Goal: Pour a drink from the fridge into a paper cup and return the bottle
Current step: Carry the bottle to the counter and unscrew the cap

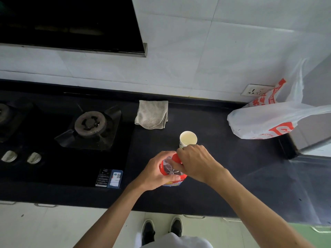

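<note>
Two hands are on one bottle (pixel 172 170). It stands straight up on the dark counter (pixel 223 172), so its long way runs up and down and its top points at the camera.

The left hand (pixel 157 173) is wrapped round the side of the bottle, and its fingers (pixel 174 178) hold the body tight. The right hand (pixel 194 161) sits on top, with its fingers closed round the red cap (pixel 176 157). The cap looks like it is on the bottle, but the hand hides most of it, so I cannot tell if it is loose or tight.

The cup (pixel 188 139) stands just past the bottle, away from the person, with its open mouth up. It is very near the right hand. I cannot tell if they touch. Inside it looks pale, and I cannot tell if there is any drink in it.

My guess is that the cap is being turned. If the pour has not been done, the bottle must tip away from the person, toward the cup. The right hand is the nearer one to the cup. The left hand has the better hold for tipping.
</note>
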Motion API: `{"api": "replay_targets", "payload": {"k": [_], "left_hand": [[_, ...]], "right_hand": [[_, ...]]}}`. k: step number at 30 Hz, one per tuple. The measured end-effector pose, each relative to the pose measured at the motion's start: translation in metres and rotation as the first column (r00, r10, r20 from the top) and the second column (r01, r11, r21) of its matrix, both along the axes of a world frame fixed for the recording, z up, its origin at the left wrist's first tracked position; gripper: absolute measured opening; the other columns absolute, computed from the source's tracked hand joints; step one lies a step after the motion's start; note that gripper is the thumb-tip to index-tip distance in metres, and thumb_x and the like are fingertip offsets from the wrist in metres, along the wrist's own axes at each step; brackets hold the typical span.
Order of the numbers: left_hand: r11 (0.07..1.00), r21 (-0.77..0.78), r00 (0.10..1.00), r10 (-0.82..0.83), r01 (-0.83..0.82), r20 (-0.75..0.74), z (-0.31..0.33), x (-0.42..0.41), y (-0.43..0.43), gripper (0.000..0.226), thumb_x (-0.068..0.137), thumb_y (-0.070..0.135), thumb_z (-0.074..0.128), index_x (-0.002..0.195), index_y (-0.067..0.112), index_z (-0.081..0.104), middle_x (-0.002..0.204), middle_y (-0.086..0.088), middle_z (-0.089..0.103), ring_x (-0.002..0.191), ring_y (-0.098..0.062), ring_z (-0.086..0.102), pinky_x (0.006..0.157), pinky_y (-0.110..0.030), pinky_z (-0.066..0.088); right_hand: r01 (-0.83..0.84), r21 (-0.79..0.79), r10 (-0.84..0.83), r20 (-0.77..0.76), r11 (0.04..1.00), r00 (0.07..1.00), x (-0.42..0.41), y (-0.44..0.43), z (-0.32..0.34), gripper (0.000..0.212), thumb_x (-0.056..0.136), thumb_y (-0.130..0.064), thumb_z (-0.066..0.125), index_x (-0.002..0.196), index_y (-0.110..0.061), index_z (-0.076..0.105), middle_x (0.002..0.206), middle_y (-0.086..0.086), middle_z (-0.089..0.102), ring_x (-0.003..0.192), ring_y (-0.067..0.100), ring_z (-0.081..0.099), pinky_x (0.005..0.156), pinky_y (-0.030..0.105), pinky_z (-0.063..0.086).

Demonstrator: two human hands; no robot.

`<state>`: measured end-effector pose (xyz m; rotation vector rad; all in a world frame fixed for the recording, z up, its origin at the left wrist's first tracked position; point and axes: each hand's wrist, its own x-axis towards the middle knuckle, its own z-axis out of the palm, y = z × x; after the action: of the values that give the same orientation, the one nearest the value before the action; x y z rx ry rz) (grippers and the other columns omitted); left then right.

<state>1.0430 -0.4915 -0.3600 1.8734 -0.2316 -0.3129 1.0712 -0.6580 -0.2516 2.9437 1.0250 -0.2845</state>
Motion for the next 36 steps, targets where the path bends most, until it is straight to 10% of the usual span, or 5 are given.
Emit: {"api": "replay_targets", "payload": {"k": [7,14,28,36], "left_hand": [[1.000,-0.009,0.999,0.011,-0.012,-0.040,0.001,0.000,-0.001,0.067,0.071,0.031,0.088,0.127,0.035,0.051,0.122,0.010,0.062,0.117,-0.011,0.063,0.095,-0.038,0.057],[1.000,-0.017,1.000,0.001,-0.002,-0.027,0.003,-0.001,-0.001,0.068,0.072,0.035,0.087,0.130,0.035,0.052,0.122,0.008,0.063,0.118,-0.015,0.062,0.096,-0.039,0.056],[1.000,0.006,0.998,0.027,-0.027,-0.052,0.003,-0.002,-0.002,0.065,0.073,0.028,0.088,0.117,0.051,0.046,0.122,0.016,0.060,0.114,-0.001,0.061,0.087,-0.017,0.054],[1.000,-0.025,1.000,0.005,-0.005,-0.005,0.007,-0.002,-0.003,0.063,0.073,0.034,0.086,0.120,0.056,0.049,0.121,0.014,0.062,0.116,-0.007,0.062,0.092,-0.024,0.056]], "right_hand": [[-0.301,-0.055,0.294,-0.106,0.952,0.950,0.015,-0.010,0.018,0.042,0.100,-0.032,0.053,0.137,-0.018,0.041,0.122,0.003,0.058,0.111,0.021,0.053,0.097,0.037,0.046],[-0.219,0.045,0.217,0.036,0.975,0.975,0.006,-0.005,0.014,0.040,0.097,-0.051,0.048,0.112,-0.014,0.054,0.090,0.000,0.067,0.077,0.023,0.065,0.062,0.036,0.049],[-0.443,0.078,0.444,0.003,0.893,0.896,0.011,-0.014,0.019,0.049,0.077,-0.002,0.078,0.121,-0.016,0.062,0.121,0.007,0.060,0.104,0.025,0.061,0.086,0.046,0.057],[-0.193,0.053,0.191,0.052,0.980,0.980,0.003,-0.009,0.012,0.041,0.097,-0.049,0.050,0.118,-0.014,0.056,0.105,0.001,0.065,0.092,0.022,0.065,0.072,0.033,0.053]]}}
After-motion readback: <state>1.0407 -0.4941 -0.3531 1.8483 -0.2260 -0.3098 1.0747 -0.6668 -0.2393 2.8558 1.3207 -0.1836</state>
